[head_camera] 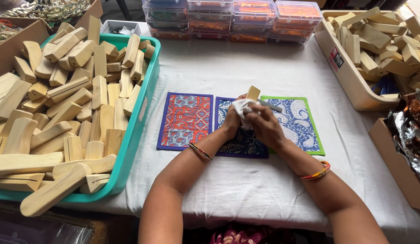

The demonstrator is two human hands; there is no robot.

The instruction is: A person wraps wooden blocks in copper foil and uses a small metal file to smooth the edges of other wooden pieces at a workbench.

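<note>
A person's left hand (pixel 231 118) is gripping a small pale wooden block (pixel 253 93) above three patterned cloth mats (pixel 186 119) on the white-covered tabletop (pixel 246 185), while the right hand (pixel 264 126) is pressing a crumpled white cloth (pixel 242 107) against it, apparently mid-wipe; turning the block to an unwiped face looks next

Head view, steeply down, close.

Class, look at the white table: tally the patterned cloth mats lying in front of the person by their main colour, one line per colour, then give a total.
Red and orange mat, purple border: 1
Dark blue mat with a leaf print: 1
Blue and white mat, green border: 1
Total: 3
</note>
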